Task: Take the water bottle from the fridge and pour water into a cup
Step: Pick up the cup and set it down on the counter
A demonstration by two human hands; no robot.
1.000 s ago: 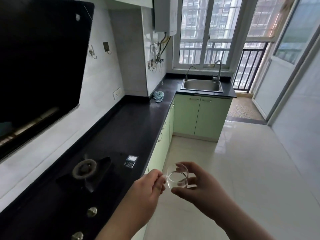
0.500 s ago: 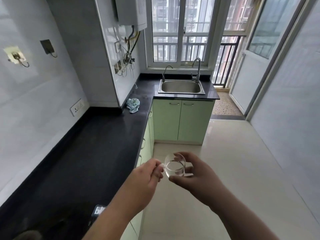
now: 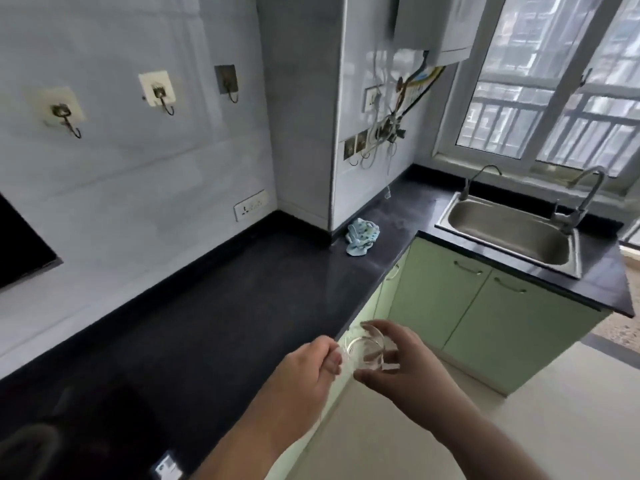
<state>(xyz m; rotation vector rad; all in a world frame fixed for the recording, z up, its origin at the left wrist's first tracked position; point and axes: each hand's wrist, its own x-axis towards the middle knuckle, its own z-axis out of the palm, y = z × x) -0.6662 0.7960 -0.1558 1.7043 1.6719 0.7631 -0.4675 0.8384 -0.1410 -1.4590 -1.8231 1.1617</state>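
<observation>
The dark desk [image 3: 214, 317] runs along the left. The left hand [image 3: 304, 372] pinches the handle side of the glass cup [image 3: 365, 349]; the right hand [image 3: 405, 365] grips the cup's body. Both hands hold the cup in the air, just off the desk edge. Neither fridge nor water bottle is in view. Judged step: carrying the cup. The next move calls for setting it on the desk, upright.

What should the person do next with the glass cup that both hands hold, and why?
Probably set the glass cup down on the black counter just to its left. Both the left hand and the right hand hold it in the air over the counter's edge, and no bottle or fridge is in view, so a hand must be freed first.
</observation>
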